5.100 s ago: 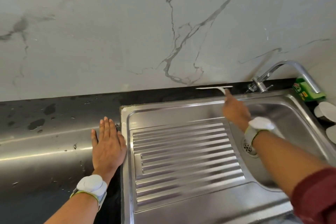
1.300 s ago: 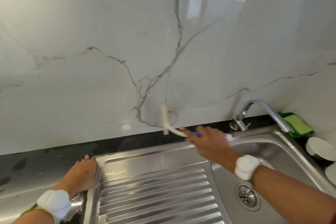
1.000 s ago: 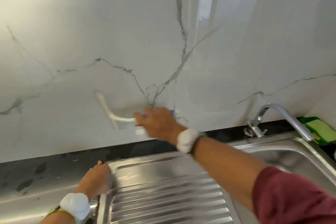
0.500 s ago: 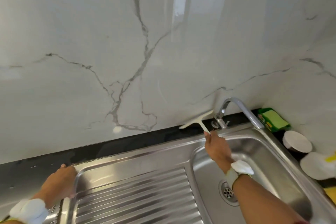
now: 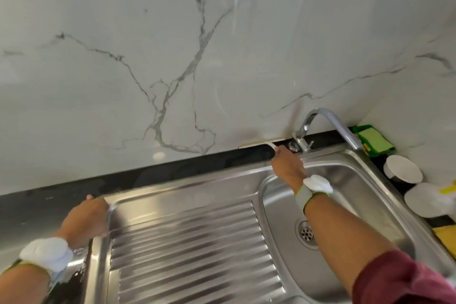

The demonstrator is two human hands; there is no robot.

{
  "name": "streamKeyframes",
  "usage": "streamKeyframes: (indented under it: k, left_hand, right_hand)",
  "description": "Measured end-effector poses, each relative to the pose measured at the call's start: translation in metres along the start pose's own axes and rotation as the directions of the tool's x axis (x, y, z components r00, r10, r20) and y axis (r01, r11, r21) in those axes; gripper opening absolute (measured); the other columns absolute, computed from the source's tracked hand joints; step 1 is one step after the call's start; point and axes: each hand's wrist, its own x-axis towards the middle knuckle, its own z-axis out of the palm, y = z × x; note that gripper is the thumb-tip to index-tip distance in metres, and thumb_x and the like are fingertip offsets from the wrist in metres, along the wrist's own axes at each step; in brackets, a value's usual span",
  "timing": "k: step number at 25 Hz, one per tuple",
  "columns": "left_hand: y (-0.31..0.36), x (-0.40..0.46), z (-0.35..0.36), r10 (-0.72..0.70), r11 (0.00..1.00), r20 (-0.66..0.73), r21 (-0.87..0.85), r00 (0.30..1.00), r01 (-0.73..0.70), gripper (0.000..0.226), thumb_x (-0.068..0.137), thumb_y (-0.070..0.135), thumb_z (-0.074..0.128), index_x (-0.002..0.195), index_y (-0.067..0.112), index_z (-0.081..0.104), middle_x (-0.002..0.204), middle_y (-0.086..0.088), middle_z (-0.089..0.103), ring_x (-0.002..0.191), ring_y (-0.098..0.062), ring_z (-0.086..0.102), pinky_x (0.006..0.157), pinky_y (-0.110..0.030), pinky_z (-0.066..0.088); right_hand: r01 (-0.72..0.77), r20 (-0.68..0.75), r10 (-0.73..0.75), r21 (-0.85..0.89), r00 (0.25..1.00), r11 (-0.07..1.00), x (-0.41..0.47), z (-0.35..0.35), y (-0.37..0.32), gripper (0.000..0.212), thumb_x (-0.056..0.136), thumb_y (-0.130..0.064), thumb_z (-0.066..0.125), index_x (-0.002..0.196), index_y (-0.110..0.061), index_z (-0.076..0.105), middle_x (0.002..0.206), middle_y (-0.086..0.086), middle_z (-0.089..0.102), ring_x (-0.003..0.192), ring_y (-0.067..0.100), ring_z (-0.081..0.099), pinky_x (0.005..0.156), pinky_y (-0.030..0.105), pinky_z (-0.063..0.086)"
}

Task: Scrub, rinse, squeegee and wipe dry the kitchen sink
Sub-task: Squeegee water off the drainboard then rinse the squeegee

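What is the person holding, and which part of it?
The right hand holds a white plastic squeegee by its handle; the left hand only rests on the steel sink rim.

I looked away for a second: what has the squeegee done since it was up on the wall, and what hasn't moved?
The right hand brought the squeegee down off the wall to the black ledge beside the tap, still holding it. The left hand stays on the sink rim.

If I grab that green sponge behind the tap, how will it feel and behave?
The sponge is probably light and squashy: it looks like a scouring pad on foam. It appears still in a printed wrapper, so it may be a bit slippery. Flat and blocky on the counter, it should not roll.
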Motion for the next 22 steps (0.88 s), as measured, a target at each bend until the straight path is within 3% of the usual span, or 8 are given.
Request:
streamKeyframes:
  k: [2, 4, 6, 8, 12, 18, 20, 22]
  left_hand:
    - [0.005, -0.003, 0.0, 0.015, 1.0, 0.046, -0.027, 0.999, -0.014, 0.022, 0.078, 0.012, 0.075, 0.095, 0.02, 0.064, 0.101, -0.002, 0.064, 0.081, -0.019, 0.068, 0.072, -0.026, 0.052]
    - [0.005, -0.003, -0.001, 0.011, 0.999, 0.043, -0.041, 0.999, -0.009, 0.028, 0.077, 0.012, 0.077, 0.1, 0.018, 0.064, 0.102, -0.003, 0.065, 0.081, -0.018, 0.066, 0.073, -0.025, 0.051]
    - [0.001, -0.012, -0.008, 0.037, 0.999, 0.026, -0.041, 0.999, -0.036, 0.031, 0.08, 0.012, 0.075, 0.108, 0.015, 0.064, 0.109, -0.008, 0.066, 0.089, -0.023, 0.068, 0.078, -0.028, 0.052]
    - [0.003, -0.012, -0.005, 0.045, 0.998, 0.035, -0.047, 0.998, -0.043, 0.031, 0.083, 0.012, 0.073, 0.112, 0.013, 0.062, 0.117, -0.012, 0.065, 0.102, -0.027, 0.069, 0.084, -0.03, 0.053]
    - [-0.001, -0.002, -0.005, 0.041, 0.995, 0.016, -0.087, 0.999, -0.04, 0.041, 0.076, 0.015, 0.078, 0.114, 0.013, 0.062, 0.126, -0.017, 0.063, 0.11, -0.031, 0.068, 0.088, -0.034, 0.056]
    - [-0.008, 0.0, -0.003, 0.061, 0.997, 0.066, -0.051, 0.996, -0.058, 0.058, 0.067, 0.021, 0.092, 0.114, 0.012, 0.059, 0.114, -0.014, 0.066, 0.1, -0.033, 0.07, 0.089, -0.042, 0.059]
    - [-0.011, -0.004, -0.001, 0.087, 0.995, 0.065, -0.059, 0.994, -0.083, 0.06, 0.069, 0.022, 0.09, 0.119, 0.012, 0.059, 0.118, -0.016, 0.065, 0.103, -0.034, 0.069, 0.09, -0.041, 0.059]
    - [-0.016, -0.008, -0.001, 0.108, 0.991, 0.049, -0.083, 0.993, -0.104, 0.06, 0.071, 0.026, 0.086, 0.122, 0.012, 0.058, 0.122, -0.015, 0.062, 0.106, -0.033, 0.068, 0.091, -0.039, 0.057]
  right_hand:
    - [0.044, 0.149, -0.021, -0.153, 0.989, 0.987, -0.006, -0.033, -0.008, 0.029, 0.105, -0.016, 0.04, 0.119, -0.005, 0.063, 0.124, 0.02, 0.067, 0.11, 0.038, 0.064, 0.09, 0.038, 0.051]
    - [0.007, 0.287, 0.071, -0.261, 0.955, 0.965, -0.022, -0.082, -0.031, 0.023, 0.107, -0.012, 0.043, 0.091, -0.009, 0.059, 0.102, 0.014, 0.066, 0.082, 0.026, 0.058, 0.071, 0.029, 0.044]
    - [-0.018, 0.202, 0.059, -0.199, 0.978, 0.98, -0.038, -0.103, -0.042, 0.027, 0.107, -0.011, 0.041, 0.083, -0.007, 0.053, 0.079, 0.009, 0.05, 0.066, 0.024, 0.045, 0.062, 0.028, 0.038]
    - [0.036, 0.133, -0.009, -0.205, 0.991, 0.978, -0.038, -0.095, -0.047, 0.024, 0.106, -0.008, 0.038, 0.106, -0.002, 0.061, 0.081, 0.013, 0.051, 0.068, 0.029, 0.049, 0.071, 0.031, 0.045]
    - [0.09, 0.12, -0.082, -0.07, 0.989, 0.993, -0.034, -0.006, -0.051, 0.039, 0.1, -0.008, 0.043, 0.137, -0.011, 0.055, 0.13, 0.021, 0.064, 0.107, 0.04, 0.065, 0.085, 0.039, 0.05]
    - [0.127, 0.203, -0.066, -0.302, 0.977, 0.945, -0.123, 0.04, -0.001, 0.056, 0.105, -0.022, 0.039, 0.16, -0.031, 0.033, 0.144, 0.018, 0.059, 0.128, 0.042, 0.058, 0.103, 0.044, 0.048]
    - [0.108, 0.22, -0.064, -0.195, 0.973, 0.975, -0.156, 0.032, 0.018, 0.051, 0.107, -0.029, 0.043, 0.157, -0.032, 0.039, 0.142, 0.014, 0.061, 0.122, 0.037, 0.062, 0.096, 0.039, 0.053]
    - [0.058, 0.198, -0.058, 0.005, 0.978, 0.998, -0.177, 0.029, 0.02, 0.056, 0.101, -0.03, 0.058, 0.155, -0.034, 0.043, 0.132, 0.008, 0.064, 0.103, 0.029, 0.067, 0.068, 0.029, 0.056]
